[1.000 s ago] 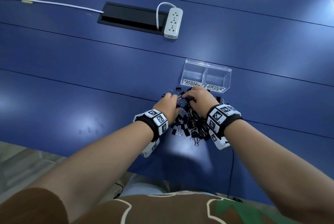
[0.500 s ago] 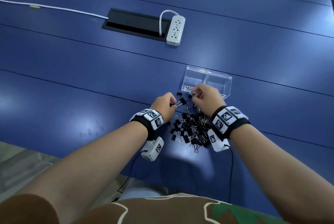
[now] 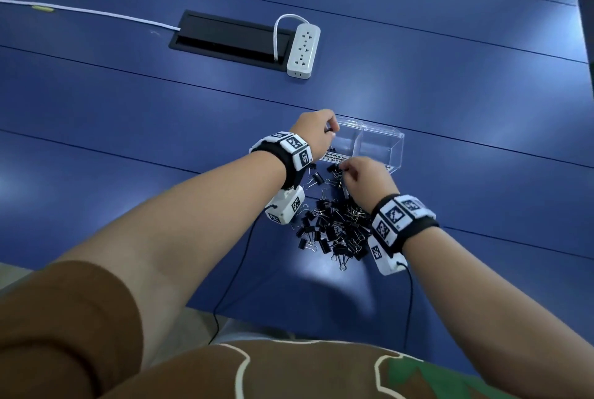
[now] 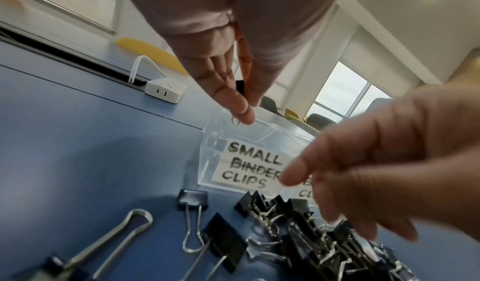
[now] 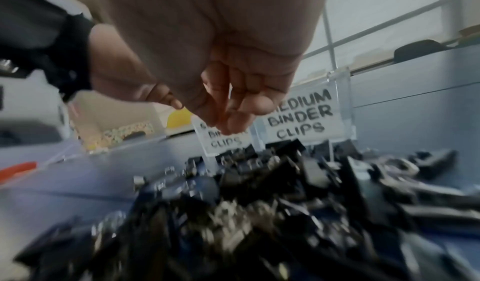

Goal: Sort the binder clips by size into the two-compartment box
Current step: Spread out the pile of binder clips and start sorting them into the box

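Note:
A clear two-compartment box (image 3: 382, 138) stands on the blue table, its left cell labelled small (image 4: 249, 162) and its right cell medium (image 5: 303, 115). In front of it lies a pile of black binder clips (image 3: 334, 228). My left hand (image 3: 331, 133) is raised over the near left rim of the small cell and pinches a small black clip (image 4: 240, 86) between thumb and fingers. My right hand (image 3: 344, 170) is low at the pile's far edge, just in front of the box, with curled fingers. Its fingertips (image 5: 233, 111) are blurred, and whether they grip a clip is unclear.
A white power strip (image 3: 303, 51) and a black cable recess (image 3: 231, 38) lie farther back, with a white cable (image 3: 96, 12) running left. A few loose clips (image 4: 193, 201) lie left of the pile. Black wrist-camera wires hang over the near table edge (image 3: 289, 324).
My left hand has lifted from the pile and moved forward to the small cell's rim with a clip. My right hand rose from the pile to the box's front and has stayed there.

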{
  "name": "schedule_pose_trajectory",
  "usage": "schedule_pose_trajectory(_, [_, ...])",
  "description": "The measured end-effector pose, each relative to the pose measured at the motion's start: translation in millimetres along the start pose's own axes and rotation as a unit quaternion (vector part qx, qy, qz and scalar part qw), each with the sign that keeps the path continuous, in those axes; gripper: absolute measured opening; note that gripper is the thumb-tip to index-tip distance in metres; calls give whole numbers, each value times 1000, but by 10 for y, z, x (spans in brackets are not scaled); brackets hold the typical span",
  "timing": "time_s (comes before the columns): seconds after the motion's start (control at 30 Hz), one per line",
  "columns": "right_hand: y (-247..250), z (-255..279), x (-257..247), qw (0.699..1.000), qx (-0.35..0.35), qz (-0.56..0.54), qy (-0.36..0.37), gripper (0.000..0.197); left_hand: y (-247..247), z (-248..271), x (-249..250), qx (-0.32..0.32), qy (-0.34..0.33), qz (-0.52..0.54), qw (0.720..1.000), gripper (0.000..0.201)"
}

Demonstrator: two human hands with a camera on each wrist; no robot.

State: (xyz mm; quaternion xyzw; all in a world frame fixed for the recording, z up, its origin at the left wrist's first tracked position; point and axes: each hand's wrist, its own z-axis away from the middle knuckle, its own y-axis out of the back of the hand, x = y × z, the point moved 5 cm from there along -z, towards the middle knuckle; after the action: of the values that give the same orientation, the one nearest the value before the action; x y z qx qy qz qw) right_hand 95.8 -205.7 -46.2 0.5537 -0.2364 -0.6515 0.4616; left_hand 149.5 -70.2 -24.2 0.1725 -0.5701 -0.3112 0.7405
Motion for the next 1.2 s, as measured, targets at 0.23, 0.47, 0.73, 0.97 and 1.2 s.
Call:
schedule_pose_trajectory(0.23, [-209, 157, 164, 997, -55, 50, -26, 27, 3, 119, -121, 30, -44, -26, 998, 11])
schedule_pose_trajectory(0.47, [-138, 65, 221, 996, -35, 64, -57, 39, -240, 388, -438, -33, -71, -173, 982, 17])
schedule_pose_trajectory(0.73, [-224, 77, 208, 995, -48, 78, -30, 22, -425, 399, -624, -73, -87, -316, 942, 31])
schedule_pose_trajectory(0.97, [96, 55, 77, 996, 35, -74, -30, 6, -367, 398, -740, -81, -32, -297, 951, 19])
schedule_pose_trajectory(1.2, [424, -294, -40, 989, 91, -110, -37, 16, -315, 468, -783, -85, -38, -283, 955, 15])
